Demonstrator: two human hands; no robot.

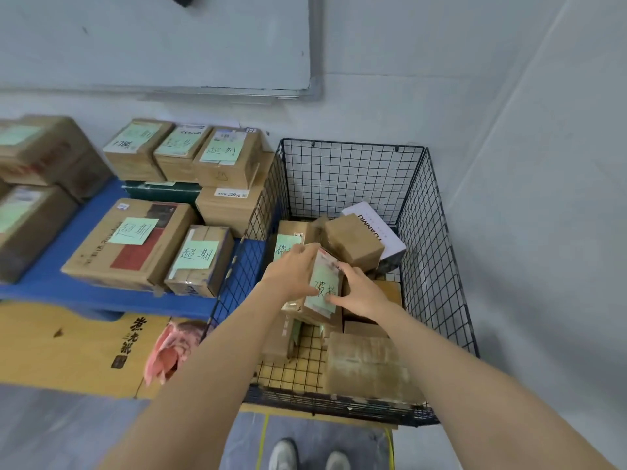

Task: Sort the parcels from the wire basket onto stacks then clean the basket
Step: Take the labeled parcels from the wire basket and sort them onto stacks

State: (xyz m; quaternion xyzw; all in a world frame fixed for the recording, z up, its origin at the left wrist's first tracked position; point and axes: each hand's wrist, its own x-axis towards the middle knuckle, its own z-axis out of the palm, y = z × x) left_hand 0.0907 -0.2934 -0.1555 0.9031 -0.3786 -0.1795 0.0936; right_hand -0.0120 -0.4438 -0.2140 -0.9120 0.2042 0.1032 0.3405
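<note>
Two bare forearms reach from the near edge into a black wire basket and hide part of its near left floor. Sorted parcels on a blue platform to its left blur and run out of frame. The basket's top is open. Bare mesh floor shows on the near side, and boxes crowd the middle and far side. A pink cloth lies outside the near left corner. Two shoes are cut off at the bottom edge. The left hand and right hand grip a small green-labelled parcel from either side at the basket's middle, its underside hidden.
</note>
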